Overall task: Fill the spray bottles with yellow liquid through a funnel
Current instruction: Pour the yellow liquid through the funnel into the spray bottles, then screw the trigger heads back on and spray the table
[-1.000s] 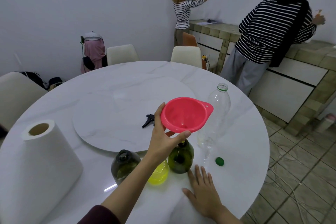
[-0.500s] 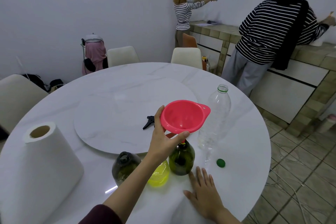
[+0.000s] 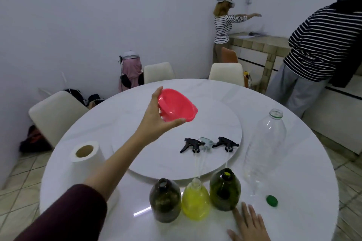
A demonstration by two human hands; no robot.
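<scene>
White round table (image 3: 293, 162), left hand (image 3: 156, 121) gripping red funnel (image 3: 176, 105), right hand (image 3: 248, 225) flat, fingers spread

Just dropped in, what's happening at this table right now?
A person's left hand holds a pink funnel up over the round table; the right hand lies flat near three open bottles. The middle clear bottle holds yellow liquid, flanked by two dark green bottles. Spray tops lie behind them.

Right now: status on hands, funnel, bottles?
Left hand grips red funnel above turntable. Right hand flat on table. Three bottles uncapped. Path clear.
</scene>
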